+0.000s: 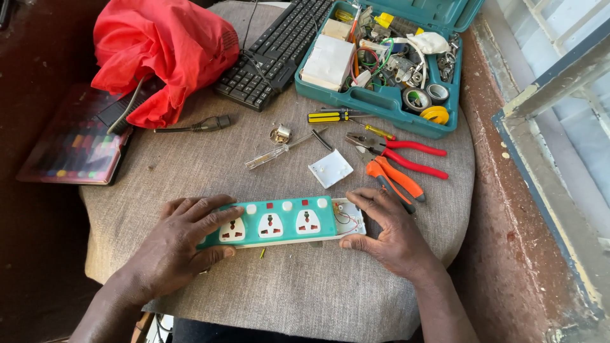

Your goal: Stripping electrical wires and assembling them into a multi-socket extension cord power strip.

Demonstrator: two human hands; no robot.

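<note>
The long green-and-white plastic power strip [283,222], light and rigid with its end wiring exposed, I grasp by both ends, left hand [175,244] and right hand [387,232].

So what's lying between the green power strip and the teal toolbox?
In the head view: a small white square cover, a clear-handled screwdriver and red-handled pliers lie on grey cloth.

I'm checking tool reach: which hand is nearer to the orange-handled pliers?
Right. The right hand lies just below the orange-handled pliers; the left hand is far across the power strip.
</note>
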